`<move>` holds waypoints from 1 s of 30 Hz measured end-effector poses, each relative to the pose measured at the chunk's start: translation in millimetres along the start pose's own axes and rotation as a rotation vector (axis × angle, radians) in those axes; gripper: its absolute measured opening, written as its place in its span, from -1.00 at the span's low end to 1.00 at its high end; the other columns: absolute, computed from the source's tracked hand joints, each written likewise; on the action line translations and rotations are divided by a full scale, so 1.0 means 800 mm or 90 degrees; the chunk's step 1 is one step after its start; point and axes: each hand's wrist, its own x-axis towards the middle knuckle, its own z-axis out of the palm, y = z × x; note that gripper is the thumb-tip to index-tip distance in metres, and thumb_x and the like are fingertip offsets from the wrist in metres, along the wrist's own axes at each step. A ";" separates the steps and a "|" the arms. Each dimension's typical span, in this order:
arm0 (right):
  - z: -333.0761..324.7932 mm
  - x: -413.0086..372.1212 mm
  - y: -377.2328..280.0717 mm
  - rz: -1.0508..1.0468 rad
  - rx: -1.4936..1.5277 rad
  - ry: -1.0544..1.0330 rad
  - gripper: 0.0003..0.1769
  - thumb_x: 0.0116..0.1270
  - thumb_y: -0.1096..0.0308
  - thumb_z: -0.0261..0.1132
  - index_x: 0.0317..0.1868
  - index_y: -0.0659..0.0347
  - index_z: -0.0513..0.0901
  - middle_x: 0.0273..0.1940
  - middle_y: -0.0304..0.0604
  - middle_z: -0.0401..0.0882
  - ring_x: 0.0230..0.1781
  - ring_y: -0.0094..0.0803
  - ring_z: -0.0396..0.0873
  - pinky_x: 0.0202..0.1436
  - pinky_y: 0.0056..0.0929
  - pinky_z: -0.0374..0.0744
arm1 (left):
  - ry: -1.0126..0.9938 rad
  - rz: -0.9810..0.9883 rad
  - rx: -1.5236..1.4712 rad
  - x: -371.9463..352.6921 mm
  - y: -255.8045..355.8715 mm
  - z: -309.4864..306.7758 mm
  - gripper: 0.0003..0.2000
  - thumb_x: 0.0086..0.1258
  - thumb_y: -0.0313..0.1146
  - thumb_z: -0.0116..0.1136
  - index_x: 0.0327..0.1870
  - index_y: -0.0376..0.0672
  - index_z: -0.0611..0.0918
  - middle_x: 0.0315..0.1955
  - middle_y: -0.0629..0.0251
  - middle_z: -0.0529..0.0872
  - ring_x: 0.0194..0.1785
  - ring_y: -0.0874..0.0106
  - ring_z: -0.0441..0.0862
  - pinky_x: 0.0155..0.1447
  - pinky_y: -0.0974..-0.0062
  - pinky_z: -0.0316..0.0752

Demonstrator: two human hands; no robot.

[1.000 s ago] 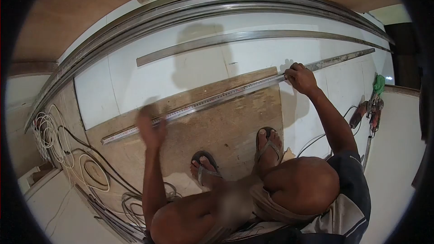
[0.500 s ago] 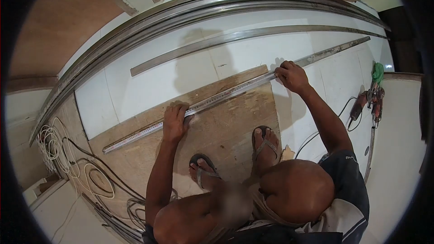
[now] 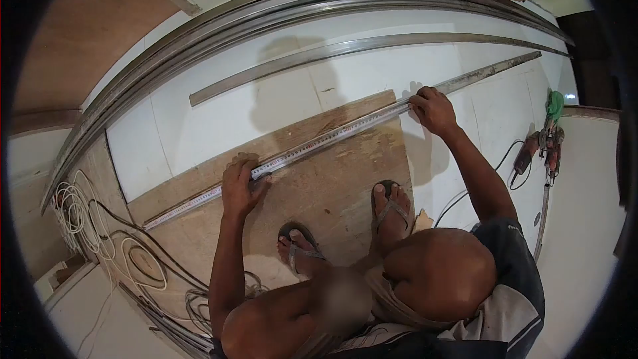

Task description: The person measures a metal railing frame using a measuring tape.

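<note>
My left hand [image 3: 240,186] presses flat, unclenched, on the steel rule [image 3: 319,141]. Up its diagonal length, my right hand [image 3: 433,110] seems clamped around it.

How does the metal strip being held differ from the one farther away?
The graduated metal straightedge bears scale marks; the plain grey metal strip shows none. The straightedge crosses brown plywood, held by left hand and right hand; the strip lies untouched on white floor. Both are long.

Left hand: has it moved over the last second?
Yes: the left hand, earlier blurred, has settled down onto the long steel ruler on the brown plywood board.
</note>
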 end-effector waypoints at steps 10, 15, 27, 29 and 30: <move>0.018 -0.011 -0.005 0.032 0.026 0.074 -0.82 0.26 0.30 0.36 -0.14 0.09 0.66 -0.12 -0.12 0.56 -0.01 -0.12 0.55 0.06 -0.11 0.54 | 0.096 0.063 -0.123 0.058 0.063 0.048 -0.83 0.27 -0.39 0.33 -0.15 -0.16 0.68 -0.15 0.19 0.70 -0.04 0.14 0.63 0.08 0.22 0.48; 0.019 -0.015 -0.012 0.052 0.038 0.092 -0.82 0.25 0.32 0.36 -0.14 0.09 0.66 -0.10 -0.11 0.56 0.02 -0.11 0.53 0.12 -0.10 0.51 | 0.096 0.015 -0.140 0.064 0.073 0.060 -0.86 0.24 -0.42 0.32 -0.20 -0.16 0.67 -0.23 0.21 0.69 -0.08 0.16 0.62 0.07 0.22 0.46; 0.037 -0.024 -0.008 0.049 0.031 0.139 -0.73 0.24 0.36 0.33 -0.04 0.15 0.60 -0.01 -0.03 0.51 0.06 -0.02 0.47 0.15 -0.07 0.46 | 0.104 -0.053 -0.188 0.069 0.076 0.073 -0.90 0.25 -0.40 0.33 -0.28 -0.17 0.66 -0.28 0.21 0.66 -0.13 0.15 0.59 0.03 0.20 0.40; 0.038 -0.023 -0.008 0.033 0.035 0.134 -0.72 0.23 0.36 0.33 -0.03 0.16 0.59 0.00 -0.02 0.50 0.08 -0.03 0.47 0.16 -0.06 0.45 | 0.106 -0.052 -0.201 0.068 0.072 0.080 -0.89 0.25 -0.40 0.33 -0.28 -0.16 0.66 -0.29 0.21 0.66 -0.15 0.16 0.58 0.02 0.22 0.39; 0.037 -0.024 -0.011 0.046 0.026 0.134 -0.71 0.22 0.36 0.33 -0.03 0.16 0.59 0.00 -0.02 0.50 0.08 -0.03 0.46 0.17 -0.06 0.44 | 0.110 -0.058 -0.203 0.067 0.071 0.083 -0.89 0.25 -0.40 0.34 -0.28 -0.16 0.66 -0.29 0.22 0.66 -0.16 0.17 0.57 0.01 0.24 0.38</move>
